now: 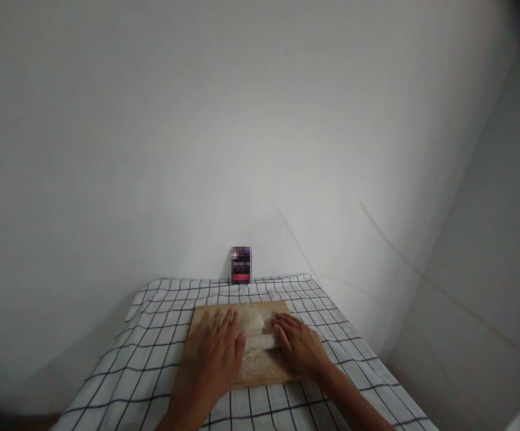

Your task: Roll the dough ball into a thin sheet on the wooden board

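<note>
From the head camera, a pale rolling pin [260, 342] lies crosswise on a wooden board [266, 376], between and under the person's two hands. Just beyond it, partly hidden by the fingers, is a flat, rounded sheet of dough [251, 321], its near edge meeting the pin; whether the pin overlaps that edge is too blurred to tell. Whitish flour [254, 364] dusts the wood on the near side.

The left hand [224, 342] is palm down over the pin's left end, fingers stretched forward and a little apart, reaching over the left part of the dough. The right hand [299, 342] covers the other end — palm down too, its fingers extended forward, lying close together and slightly bent, with the thumb beside them.

Under the board spreads a white tablecloth [152, 341] with a dark grid pattern. At its far edge, near the middle, a small dark rectangular item [241, 264] with a red band stands upright — its front is pixelated — before a plain pale wall [242, 149].
</note>
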Demonstrator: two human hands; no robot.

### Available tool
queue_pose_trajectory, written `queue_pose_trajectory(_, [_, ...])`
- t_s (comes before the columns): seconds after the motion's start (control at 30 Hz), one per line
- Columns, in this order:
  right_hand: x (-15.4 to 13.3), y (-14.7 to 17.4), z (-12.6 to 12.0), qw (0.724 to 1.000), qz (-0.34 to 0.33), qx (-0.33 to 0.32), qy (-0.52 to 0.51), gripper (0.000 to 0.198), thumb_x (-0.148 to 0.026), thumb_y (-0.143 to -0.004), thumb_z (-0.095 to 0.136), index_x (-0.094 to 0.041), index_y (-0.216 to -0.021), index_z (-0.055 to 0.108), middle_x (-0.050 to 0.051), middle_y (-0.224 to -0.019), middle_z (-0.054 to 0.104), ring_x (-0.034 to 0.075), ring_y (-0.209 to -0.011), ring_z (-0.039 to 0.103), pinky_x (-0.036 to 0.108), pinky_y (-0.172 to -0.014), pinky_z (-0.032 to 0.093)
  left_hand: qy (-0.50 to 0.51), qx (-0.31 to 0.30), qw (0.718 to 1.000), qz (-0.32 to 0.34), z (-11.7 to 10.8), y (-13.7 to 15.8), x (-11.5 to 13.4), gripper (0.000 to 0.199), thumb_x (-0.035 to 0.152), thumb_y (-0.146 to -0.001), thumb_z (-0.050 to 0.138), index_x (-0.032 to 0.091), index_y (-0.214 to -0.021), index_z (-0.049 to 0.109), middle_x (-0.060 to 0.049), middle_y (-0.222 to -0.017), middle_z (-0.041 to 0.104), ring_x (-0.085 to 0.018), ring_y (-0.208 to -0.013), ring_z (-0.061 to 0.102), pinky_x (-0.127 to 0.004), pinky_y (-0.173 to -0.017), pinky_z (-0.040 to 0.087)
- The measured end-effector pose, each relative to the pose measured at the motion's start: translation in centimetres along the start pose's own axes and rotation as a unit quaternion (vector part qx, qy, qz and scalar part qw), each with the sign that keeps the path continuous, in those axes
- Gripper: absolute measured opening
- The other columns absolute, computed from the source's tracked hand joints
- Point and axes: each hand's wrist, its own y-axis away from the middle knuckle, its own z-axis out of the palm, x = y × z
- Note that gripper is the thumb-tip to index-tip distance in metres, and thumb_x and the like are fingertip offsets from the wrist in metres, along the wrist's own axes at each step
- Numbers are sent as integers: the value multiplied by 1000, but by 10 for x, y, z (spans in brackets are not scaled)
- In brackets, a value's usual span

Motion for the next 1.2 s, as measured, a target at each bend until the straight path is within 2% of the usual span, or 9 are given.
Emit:
queue_pose_trajectory(0.13, [-6,21,-5,999,14,-7,-29,49,-55,-105,43,-24,-130,71,9,-148,61,29,-142,51,46,-115,45,8,-8,1000,-21,-13,16,11,57,48,-104,44,18,-153,49,-11,-159,49,-40,-150,38,-61,-115,42])
queue_pose_trajectory(0.27, [-13,31,-12,999,33,-16,-39,63,-68,-96,53,-20,-134,69,12,-149,60,30,-141,53,45,-116,44,22,-65,997,-41,-28,24,18,65,56,-102,46,19,-155,45,-11,-162,46,-42,-144,46,-64,-111,45])
queue_pose_trajectory(0.57, [-21,35,-17,998,44,-24,-24,64,-70,-88,64,-24,-133,71,11,-149,60,33,-140,53,47,-113,47,17,-72,997,-28,-44,39,19,68,59,-100,49,26,-158,41,-9,-158,50,-40,-135,57,-58,-106,52])
queue_pose_trajectory(0.83, [-19,40,-13,998,43,-19,-40,65,-69,-87,67,-24,-134,70,11,-149,60,34,-140,53,48,-113,47,19,-77,997,22,-48,51,11,77,59,-99,52,30,-164,25,-6,-162,45,-38,-131,61,-53,-102,56])
queue_pose_trajectory(0.9, [-18,39,-12,998,38,-18,-42,61,-66,-87,68,-25,-134,70,11,-149,61,34,-140,53,47,-112,48,23,-82,996,24,-47,51,9,75,58,-99,53,30,-164,29,-7,-161,47,-38,-131,61,-55,-102,56])
queue_pose_trajectory(0.97, [-18,39,-11,999,24,-19,-37,52,-61,-89,68,-26,-128,71,10,-148,61,33,-139,53,47,-112,48,30,-89,995,36,-46,50,7,65,56,-99,53,30,-158,41,-7,-157,51,-37,-129,63,-55,-102,57])
queue_pose_trajectory(1.1, [-20,35,-13,999,-22,-30,-3,33,-55,-93,67,-28,-111,72,8,-133,69,31,-131,58,57,-123,27,62,-118,990,48,-52,46,3,35,46,-102,52,32,-132,65,-4,-153,57,-33,-128,64,-55,-104,57])
queue_pose_trajectory(1.13, [-21,32,-15,999,-31,-37,6,30,-54,-94,67,-27,-107,71,7,-125,72,30,-125,61,57,-122,27,73,-125,988,44,-56,43,1,31,44,-102,53,32,-127,66,-3,-153,57,-32,-129,64,-56,-105,57])
queue_pose_trajectory(1.2, [-24,25,-23,998,-39,-52,23,26,-52,-96,66,-26,-102,69,5,-112,73,27,-113,65,49,-113,38,96,-138,985,29,-64,32,-2,27,41,-100,54,33,-124,67,-3,-152,59,-31,-132,62,-57,-107,55])
